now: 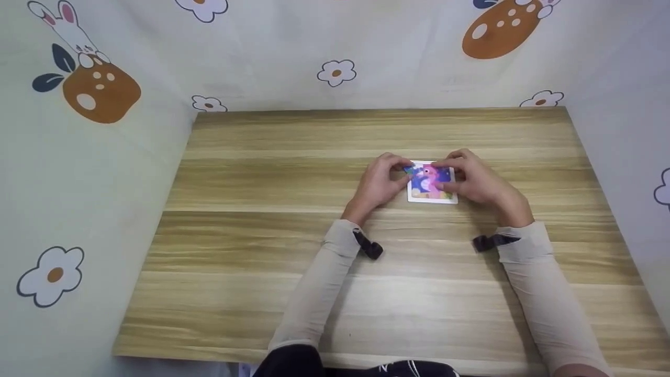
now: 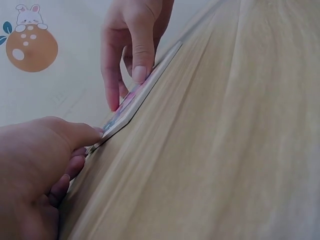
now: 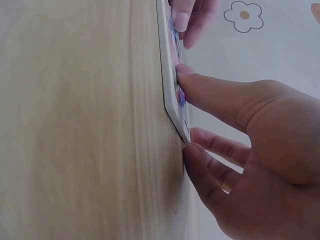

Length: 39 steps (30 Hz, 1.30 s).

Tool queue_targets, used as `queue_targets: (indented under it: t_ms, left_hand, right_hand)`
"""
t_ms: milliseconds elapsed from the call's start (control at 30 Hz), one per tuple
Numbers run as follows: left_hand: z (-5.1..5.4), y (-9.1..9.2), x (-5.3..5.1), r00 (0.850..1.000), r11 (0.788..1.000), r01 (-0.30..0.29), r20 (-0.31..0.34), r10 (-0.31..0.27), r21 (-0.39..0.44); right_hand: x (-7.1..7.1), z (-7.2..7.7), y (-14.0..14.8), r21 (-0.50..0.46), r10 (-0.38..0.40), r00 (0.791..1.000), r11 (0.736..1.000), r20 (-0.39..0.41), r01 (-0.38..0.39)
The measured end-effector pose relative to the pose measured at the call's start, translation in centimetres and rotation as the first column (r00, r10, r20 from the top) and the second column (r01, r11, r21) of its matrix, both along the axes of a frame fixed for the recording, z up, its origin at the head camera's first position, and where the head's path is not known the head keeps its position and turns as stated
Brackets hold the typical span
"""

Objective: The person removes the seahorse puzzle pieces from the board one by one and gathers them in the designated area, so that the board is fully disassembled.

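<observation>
A small square jigsaw puzzle (image 1: 432,200) with a white border lies flat on the table, showing a pink bird on blue. At its upper left, my left hand (image 1: 378,180) pinches a blue-green puzzle piece (image 1: 408,170) that juts past the border, between thumb and index finger. My right hand (image 1: 479,180) holds the puzzle from the right, its thumb and index finger on the picture. In the right wrist view, other bent fingers (image 3: 197,160) of that hand meet the puzzle's edge. Fingers cover part of the picture.
The wood-grain table (image 1: 251,235) extends around both arms. Pale curtains (image 1: 261,57) with flowers and rabbits on orange fruit border its back and sides. A dark strap (image 1: 370,248) hangs at the left cuff, another strap (image 1: 487,242) at the right.
</observation>
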<state>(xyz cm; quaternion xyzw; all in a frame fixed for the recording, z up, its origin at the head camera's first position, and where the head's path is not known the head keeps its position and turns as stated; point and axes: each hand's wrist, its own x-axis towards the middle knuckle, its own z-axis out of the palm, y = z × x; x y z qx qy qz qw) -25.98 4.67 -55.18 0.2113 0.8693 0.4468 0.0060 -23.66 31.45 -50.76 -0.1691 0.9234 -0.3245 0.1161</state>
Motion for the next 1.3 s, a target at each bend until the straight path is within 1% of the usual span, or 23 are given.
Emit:
queue_targets:
  t_ms: [167,267,567,867,1133,1200,1300]
  left_hand:
    - [0.03,-0.02,-0.01,1.0,1.0,-0.01,-0.022,0.01,-0.027]
    - [0.0,0.01,-0.04,1.0,0.999,-0.017,-0.023,0.016,-0.034]
    - [0.05,0.13,0.0,0.999,0.997,-0.039,-0.027,0.037,-0.07]
    - [-0.02,-0.04,-0.05,1.0,0.998,-0.01,-0.023,0.008,-0.061]
    - [0.01,-0.38,-0.13,0.999,0.997,0.022,-0.034,-0.024,-0.072]
    - [0.0,-0.46,-0.13,0.999,0.998,0.028,-0.037,-0.03,-0.064]
    - [-0.11,-0.54,-0.2,0.999,0.999,0.032,-0.025,-0.033,-0.028]
  right_hand:
    - [-0.05,-0.12,0.06,0.008,0.0,1.0,1.0,-0.013,0.0]
    - [-0.1,-0.17,0.11,0.011,-0.004,1.0,1.0,-0.011,0.004]
    - [-0.2,-0.17,0.01,-0.026,-0.036,0.999,0.999,0.036,0.037]
    - [-0.2,-0.2,0.04,-0.043,-0.046,0.996,0.998,0.074,0.049]
    - [-0.2,-0.14,0.0,-0.044,-0.047,0.998,0.998,0.049,0.049]
    - [-0.16,-0.13,0.04,-0.046,-0.049,0.998,0.998,0.047,0.051]
    - [-0.07,-0.18,0.15,-0.036,-0.052,0.997,0.998,0.049,0.054]
